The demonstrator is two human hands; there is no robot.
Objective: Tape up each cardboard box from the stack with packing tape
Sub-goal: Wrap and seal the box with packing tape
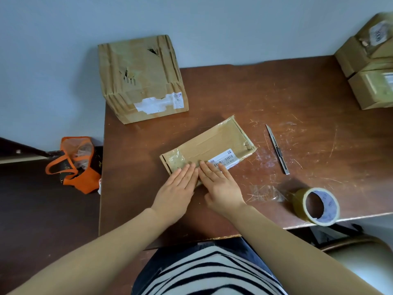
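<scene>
Both hands flat on the flat cardboard box (209, 145), which lies at an angle mid-worktop (297, 99), its long side running from near-left to far-right. My left hand (177, 189) has its fingers straight and together, pressing down on the near-left corner. My right hand (221, 186) is right beside it, also flat with straight fingers, and its fingertips overlap the edge of the barcode label (224, 160). The index fingers of the two hands are touching or nearly so. Neither hand grips anything. The box top has a glossy film, probably tape already laid, but the glare makes that hard to confirm. The tape roll (316, 206) stands on edge at the near-right edge of the worktop, well apart from my right hand. A crumpled clear scrap (265, 193) sits between the roll and my right wrist. The utility knife (277, 149) lies just right of the box, not touching it. A large dented box (141, 79) sits at the far-left corner, overhanging the edge. The stack of boxes (370, 67) is at far right. An orange bag (74, 165) is on the floor to the left.
</scene>
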